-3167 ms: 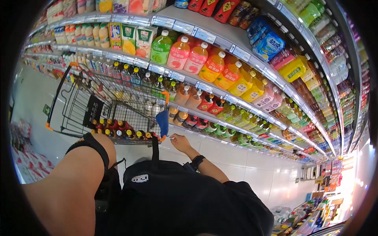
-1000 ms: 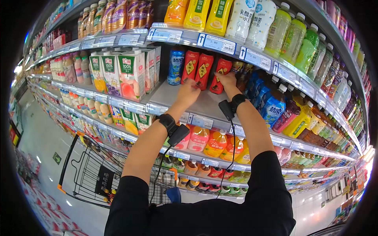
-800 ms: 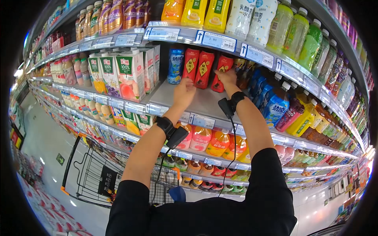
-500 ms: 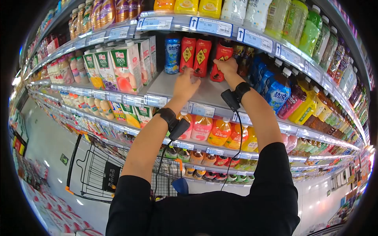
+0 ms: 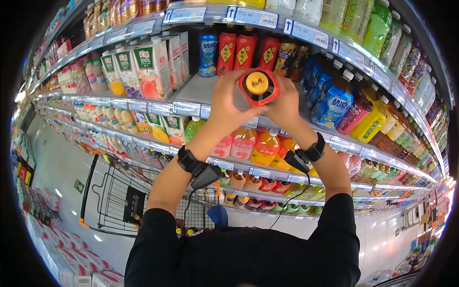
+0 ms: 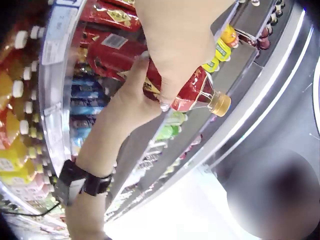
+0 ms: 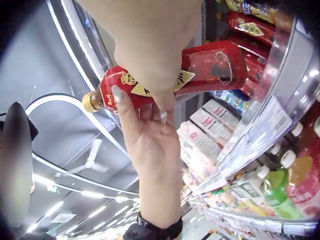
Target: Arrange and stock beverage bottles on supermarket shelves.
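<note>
We've got the bottle [image 5: 259, 97] in front of the shelf [image 5: 197, 91], left grip [image 5: 227, 98] curled round it at nine o'clock, right grip [image 5: 286, 102] wrapping it at three, neither nearer, long axis running cap-first toward us.

A red plastic bottle [image 5: 258, 89] with a flat-sided body, a yellow diamond with dark characters on its front and a golden-yellow screw cap [image 7: 91, 102] in place. Gripped between left hand [image 5: 226, 98] and right hand [image 5: 286, 98], it tilts cap-first toward the head camera, before a grey shelf [image 5: 195, 92].
</note>
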